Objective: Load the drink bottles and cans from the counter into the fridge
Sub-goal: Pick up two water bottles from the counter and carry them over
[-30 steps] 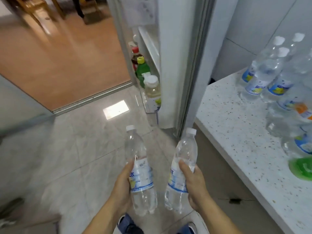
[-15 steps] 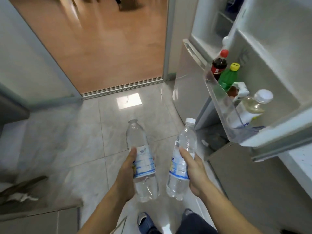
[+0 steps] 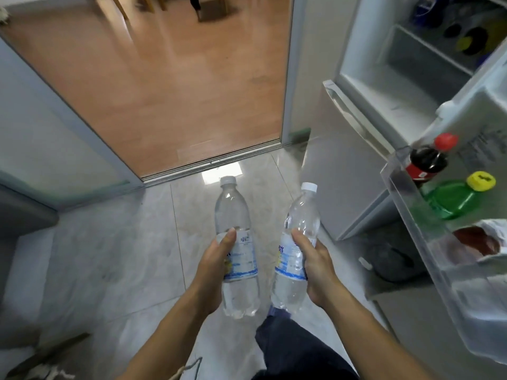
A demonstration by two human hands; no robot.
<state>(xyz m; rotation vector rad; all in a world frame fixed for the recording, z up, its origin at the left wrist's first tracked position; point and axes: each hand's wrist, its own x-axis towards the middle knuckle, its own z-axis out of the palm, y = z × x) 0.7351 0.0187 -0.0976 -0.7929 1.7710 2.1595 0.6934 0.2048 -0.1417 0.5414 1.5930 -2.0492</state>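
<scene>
Head cam: I'm mid-carry, one water bottle per hand, fridge open off to my right; my left hand (image 3: 216,266) is wrapped round the left bottle (image 3: 238,250), my right hand (image 3: 315,266) is wrapped round the right bottle (image 3: 297,242), both held at waist level over the tile floor (image 3: 109,256), caps up, right one tilted a bit; both clear plastic, white caps, blue-and-white labels, look full; next, I reckon: swing right and drop them into the door shelf (image 3: 411,215), where a cola bottle (image 3: 428,160) and a green bottle (image 3: 452,198) already stand, so I'll need the free gap nearer me; desk not in view.
</scene>
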